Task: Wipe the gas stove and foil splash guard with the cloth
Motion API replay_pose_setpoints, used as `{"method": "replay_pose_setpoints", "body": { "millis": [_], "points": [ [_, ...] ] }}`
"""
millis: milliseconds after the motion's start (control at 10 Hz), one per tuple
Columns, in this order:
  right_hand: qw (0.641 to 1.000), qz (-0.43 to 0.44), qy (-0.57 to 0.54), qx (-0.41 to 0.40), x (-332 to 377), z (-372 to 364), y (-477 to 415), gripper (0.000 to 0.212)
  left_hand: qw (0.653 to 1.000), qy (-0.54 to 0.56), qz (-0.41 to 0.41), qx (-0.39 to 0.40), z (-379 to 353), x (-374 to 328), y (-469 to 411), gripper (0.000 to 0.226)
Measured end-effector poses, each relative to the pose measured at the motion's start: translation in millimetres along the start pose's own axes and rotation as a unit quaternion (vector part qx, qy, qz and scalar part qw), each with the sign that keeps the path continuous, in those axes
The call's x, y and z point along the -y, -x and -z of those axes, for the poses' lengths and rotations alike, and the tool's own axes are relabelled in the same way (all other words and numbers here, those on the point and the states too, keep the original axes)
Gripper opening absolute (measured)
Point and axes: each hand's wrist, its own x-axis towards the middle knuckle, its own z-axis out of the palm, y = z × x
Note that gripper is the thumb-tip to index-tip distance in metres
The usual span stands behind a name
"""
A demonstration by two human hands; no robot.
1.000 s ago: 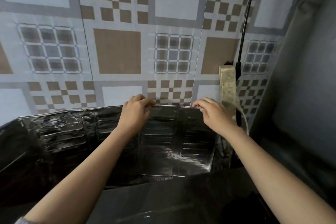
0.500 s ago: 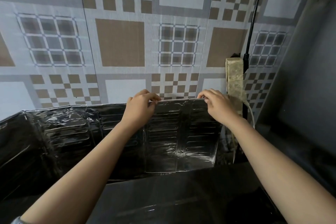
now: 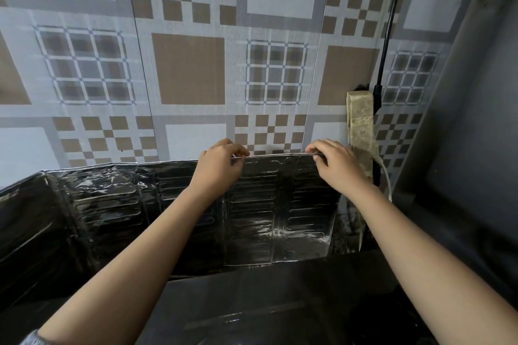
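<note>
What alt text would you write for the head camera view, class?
Both bare hands, left hand and right hand, pinch the top edge of a dark, ribbed foil splash guard standing against a patterned tiled wall. No cloth is visible.

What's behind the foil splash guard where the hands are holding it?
Above the foil splash guard the patterned tiled wall shows. Left hand and right hand pinch its top edge. The wall's lower part behind the panel is hidden.

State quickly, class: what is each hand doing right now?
Left hand: closed, pinching the top edge of the foil splash guard.
Right hand: closed, pinching the same edge.
</note>
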Motion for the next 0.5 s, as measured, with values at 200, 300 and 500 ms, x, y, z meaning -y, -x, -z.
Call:
{"method": "replay_pose_setpoints", "body": {
  "millis": [200, 300, 500],
  "points": [
    [1.0, -0.017, 0.01, 0.016, 7, 3, 1, 0.022, 1.0, -0.004, 0.001, 0.017, 3, -4, 1, 0.027],
    [0.999, -0.031, 0.012, 0.027, 14, 7, 3, 0.026, 0.999, -0.024, 0.001, 0.033, 5, -10, 4, 0.031],
    [0.996, -0.071, 0.01, 0.053, 38, 28, 9, 0.039, 0.998, -0.048, -0.01, 0.037, 19, -25, 13, 0.039]
  ]
}}
